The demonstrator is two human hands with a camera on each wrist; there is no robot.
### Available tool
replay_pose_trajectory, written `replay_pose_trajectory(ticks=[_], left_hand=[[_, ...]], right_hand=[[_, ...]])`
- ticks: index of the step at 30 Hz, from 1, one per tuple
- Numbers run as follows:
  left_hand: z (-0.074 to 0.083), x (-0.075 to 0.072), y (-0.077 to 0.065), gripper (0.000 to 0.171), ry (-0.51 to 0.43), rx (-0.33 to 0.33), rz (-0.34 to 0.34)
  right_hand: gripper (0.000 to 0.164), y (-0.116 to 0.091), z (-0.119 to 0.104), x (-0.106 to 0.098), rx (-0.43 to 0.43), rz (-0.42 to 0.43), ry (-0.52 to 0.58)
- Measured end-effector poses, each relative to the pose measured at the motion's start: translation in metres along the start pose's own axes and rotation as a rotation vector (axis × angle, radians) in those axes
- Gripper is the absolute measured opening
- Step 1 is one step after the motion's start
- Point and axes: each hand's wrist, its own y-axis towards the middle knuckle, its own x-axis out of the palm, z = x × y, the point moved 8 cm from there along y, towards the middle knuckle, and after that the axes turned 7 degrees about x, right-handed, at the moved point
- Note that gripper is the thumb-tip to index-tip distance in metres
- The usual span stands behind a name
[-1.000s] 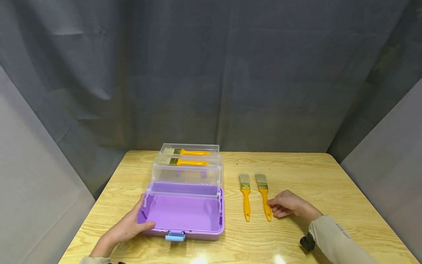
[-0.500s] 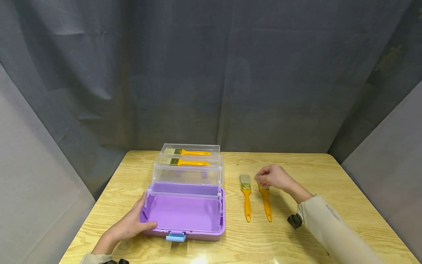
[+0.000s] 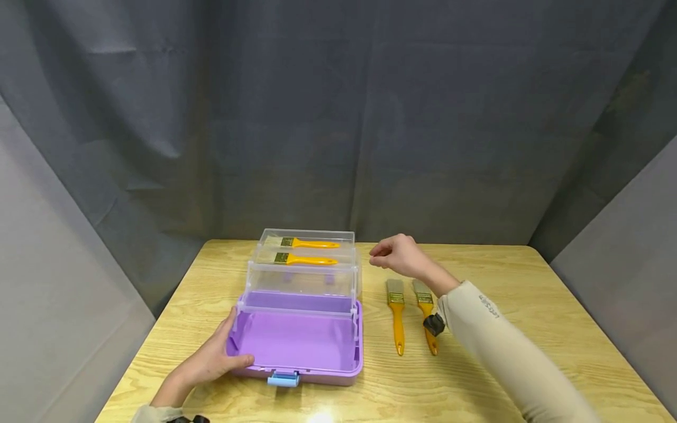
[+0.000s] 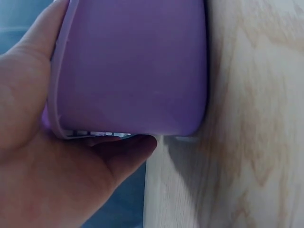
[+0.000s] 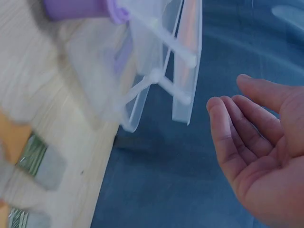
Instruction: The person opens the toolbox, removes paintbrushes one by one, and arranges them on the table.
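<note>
A purple toolbox (image 3: 296, 343) stands on the table, its lid back and its clear plastic trays (image 3: 301, 270) fanned out behind. My left hand (image 3: 208, 355) grips its left end, thumb over the front rim and fingers along the side; the left wrist view shows the purple end wall (image 4: 133, 66) between them. Two yellow-handled paintbrushes lie crosswise in the trays, one rear brush (image 3: 314, 244) and one front brush (image 3: 312, 260). My right hand (image 3: 399, 254) hovers just right of the trays with nothing in it. In the right wrist view its loosely bent fingers (image 5: 221, 128) are beside the tray ends.
Two more paintbrushes lie right of the toolbox, bristles away from me: a left brush (image 3: 396, 317) and a right brush (image 3: 425, 296), partly covered by the right wrist. A blue latch (image 3: 283, 379) hangs at the toolbox front. Dark curtains (image 3: 449, 129) rise behind the table.
My right hand has moved from the right brush's handle, over its bristles, up and left toward the trays, leaving the brush on the table. The left hand stays on the toolbox.
</note>
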Motion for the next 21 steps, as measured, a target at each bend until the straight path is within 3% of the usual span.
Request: replay_pose_trajectory(ticks=[10, 21], left_hand=[[0.002, 0.001, 0.0, 0.114, -0.012, 0.021, 0.009], [0.001, 0.002, -0.001, 0.114, -0.027, -0.014, 0.0]], right_hand=[[0.021, 0.029, -0.04, 0.022, -0.088, 0.009, -0.059], [0.02, 0.049, -0.048, 0.056, -0.126, -0.008, -0.168]])
